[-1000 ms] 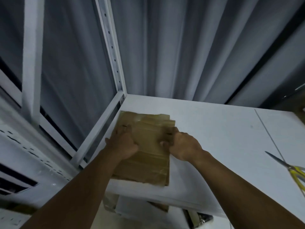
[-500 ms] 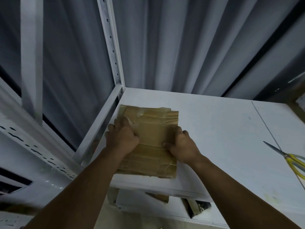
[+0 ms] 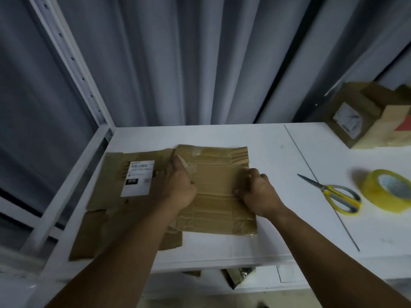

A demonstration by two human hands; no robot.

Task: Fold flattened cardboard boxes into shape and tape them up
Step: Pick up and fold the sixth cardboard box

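Observation:
A flattened brown cardboard box [image 3: 216, 196], patched with old tape, lies on the white table [image 3: 278, 236]. My left hand [image 3: 179, 185] grips its left edge, and my right hand [image 3: 255, 193] grips its right edge with curled fingers. Under and to the left of it lies another flattened cardboard box [image 3: 111, 207] with a white shipping label [image 3: 138, 177]. A roll of yellow tape [image 3: 388, 190] and yellow-handled scissors [image 3: 333, 193] lie on the table to the right.
Folded brown boxes [image 3: 367, 114] stand at the table's back right corner. A white metal rack post [image 3: 73, 61] rises at the back left, with grey curtains behind. More cardboard sits on a lower shelf under the table's front edge.
Both hands have slid the top flattened box to the right, uncovering the labelled cardboard beneath. The view has swung right, bringing the tape roll and the standing boxes into sight.

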